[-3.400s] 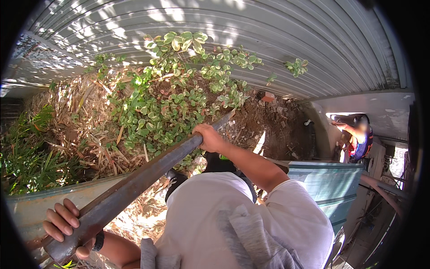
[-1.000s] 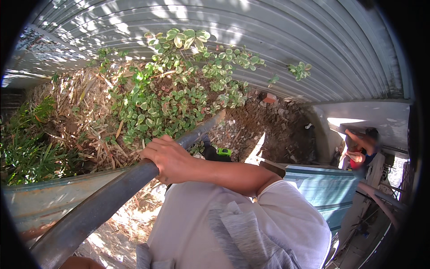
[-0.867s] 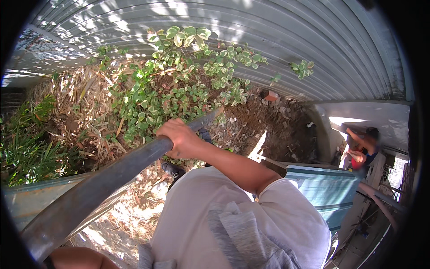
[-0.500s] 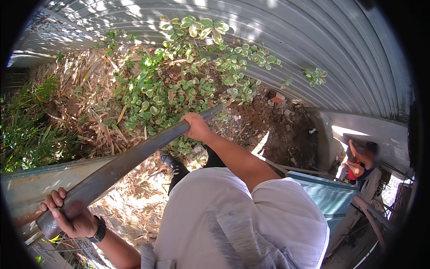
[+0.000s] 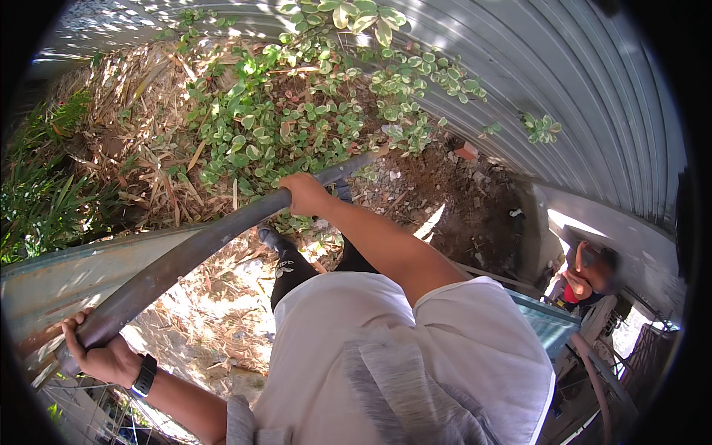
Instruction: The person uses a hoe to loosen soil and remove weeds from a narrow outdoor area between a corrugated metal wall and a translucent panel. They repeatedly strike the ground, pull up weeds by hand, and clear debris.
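Note:
A long, dark grey pipe (image 5: 200, 248) slants across in front of me, from the lower left up to the middle. My left hand (image 5: 111, 356) is wrapped round its thick near end, with a dark watch on the wrist. Farther along, my right hand (image 5: 305, 196) closes over the pipe from above. The pipe's far end reaches the bare soil beside the leafy plants (image 5: 274, 126); I cannot tell whether it touches the ground.
A grey corrugated metal wall (image 5: 549, 81) curves along the far side and right. At the left runs a rusty metal sheet (image 5: 44, 285). A reddish brick (image 5: 467, 150) lies on the soil. Another person (image 5: 586, 274) crouches at the right, near a blue-green metal sheet (image 5: 545, 322).
Both hands have shifted slightly left along with the pipe, and the near end sits a little higher. My view has tilted, and my right foot now shows beyond my right hand.

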Motion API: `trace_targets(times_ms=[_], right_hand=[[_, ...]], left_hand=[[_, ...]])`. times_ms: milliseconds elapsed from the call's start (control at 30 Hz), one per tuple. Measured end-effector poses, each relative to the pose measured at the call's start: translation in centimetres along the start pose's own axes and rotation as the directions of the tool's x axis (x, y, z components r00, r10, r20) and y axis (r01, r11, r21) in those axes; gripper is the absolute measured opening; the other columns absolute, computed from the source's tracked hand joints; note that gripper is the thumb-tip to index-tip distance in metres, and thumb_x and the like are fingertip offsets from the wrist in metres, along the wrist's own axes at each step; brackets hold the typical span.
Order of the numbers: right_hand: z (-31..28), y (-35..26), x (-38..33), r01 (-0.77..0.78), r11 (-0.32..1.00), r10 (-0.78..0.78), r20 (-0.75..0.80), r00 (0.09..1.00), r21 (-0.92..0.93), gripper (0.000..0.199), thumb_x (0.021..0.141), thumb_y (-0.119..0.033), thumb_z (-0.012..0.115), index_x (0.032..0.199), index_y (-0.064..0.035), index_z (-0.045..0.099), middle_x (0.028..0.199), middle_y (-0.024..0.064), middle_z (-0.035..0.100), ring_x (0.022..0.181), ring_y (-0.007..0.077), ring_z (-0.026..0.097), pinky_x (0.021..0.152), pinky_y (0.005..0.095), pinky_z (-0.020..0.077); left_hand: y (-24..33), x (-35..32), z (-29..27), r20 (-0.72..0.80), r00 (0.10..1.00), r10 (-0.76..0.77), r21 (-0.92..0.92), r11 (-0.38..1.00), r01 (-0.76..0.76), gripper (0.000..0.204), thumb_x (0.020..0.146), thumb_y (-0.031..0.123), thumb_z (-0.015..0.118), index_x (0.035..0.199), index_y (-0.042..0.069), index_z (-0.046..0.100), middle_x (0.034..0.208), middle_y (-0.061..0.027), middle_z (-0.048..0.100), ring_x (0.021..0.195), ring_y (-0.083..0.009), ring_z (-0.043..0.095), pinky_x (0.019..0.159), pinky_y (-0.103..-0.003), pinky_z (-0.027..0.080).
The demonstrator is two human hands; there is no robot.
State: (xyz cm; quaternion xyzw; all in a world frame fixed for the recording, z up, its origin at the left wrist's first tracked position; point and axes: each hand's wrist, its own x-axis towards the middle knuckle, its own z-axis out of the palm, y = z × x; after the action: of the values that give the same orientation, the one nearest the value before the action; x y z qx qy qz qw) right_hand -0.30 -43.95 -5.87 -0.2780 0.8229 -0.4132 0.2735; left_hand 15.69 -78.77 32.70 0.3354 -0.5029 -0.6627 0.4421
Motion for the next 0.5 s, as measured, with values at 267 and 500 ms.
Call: trace_targets(times_ms=[267, 500], right_hand=[[-5.9, -2.9, -4.0, -0.047, 0.998, 0.066, -0.507, 0.86, 0.052, 0.044, 0.064, 0.001, 0.077, 0.105, -0.0038, 0.062, 0.103, 0.0176, 0.066, 0.105, 0.0413, 0.062, 0.098, 0.0458, 0.0466], [-5.7, -3.9, -7.1, 0.009, 1.0, -0.004, -0.47, 0.883, 0.007, 0.039, 0.066, -0.001, 0.075, 0.104, -0.0053, 0.064, 0.098, 0.0182, 0.069, 0.102, 0.0411, 0.064, 0.095, 0.0488, 0.0475]], left_hand=[[2.8, 1.4, 8.8, 0.622, 0.771, 0.137, -0.232, 0.973, 0.013, 0.026, 0.097, 0.011, 0.054, 0.114, -0.007, 0.055, 0.105, -0.0123, 0.053, 0.1, -0.0226, 0.047, 0.104, -0.047, 0.036], [3.3, 2.1, 11.1, 0.604, 0.79, 0.107, -0.223, 0.974, 0.038, 0.016, 0.098, 0.006, 0.057, 0.112, -0.001, 0.051, 0.104, -0.0106, 0.056, 0.099, -0.0217, 0.052, 0.101, -0.044, 0.041]])
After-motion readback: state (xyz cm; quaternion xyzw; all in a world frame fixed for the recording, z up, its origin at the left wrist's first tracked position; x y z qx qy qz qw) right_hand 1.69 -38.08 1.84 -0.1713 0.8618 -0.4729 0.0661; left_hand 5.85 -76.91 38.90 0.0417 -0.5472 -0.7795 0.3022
